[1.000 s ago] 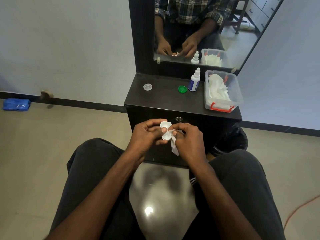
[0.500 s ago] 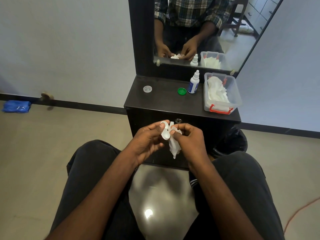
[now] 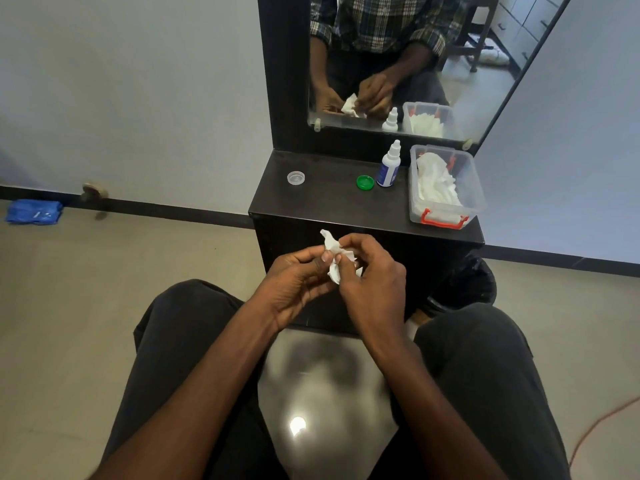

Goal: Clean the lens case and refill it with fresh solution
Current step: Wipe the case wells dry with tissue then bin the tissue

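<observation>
A second ago the lens case showed plainly between the two hands, its twin white cups facing the camera with the tissue trailing below. Now the tissue [image 3: 332,244] has come up over the top, a corner of it poking toward the upper left of the hands, and only a curved white edge of the lens case [image 3: 334,274] peeks out beneath it, at the middle of the frame in front of the desk [image 3: 329,199]. The left hand [image 3: 294,284] pinches the case from the left side, thumb on top. The right hand [image 3: 372,277] has its fingers curled round the tissue, pressing it against the case. The hands have also risen a little toward the desk's front edge.

I judge that the wiping has moved from one part of the case to another, so the drying step is under way but not finished; how dry the cups are cannot be told, since the tissue hides them.

The refill has not begun. The solution bottle [image 3: 389,166] stands upright in the upper middle of the frame, with a green cap [image 3: 365,182] just beside it and a clear cap [image 3: 296,177] well apart to the left. A plastic box [image 3: 474,188] holding more tissues sits at the desk's right end.
</observation>
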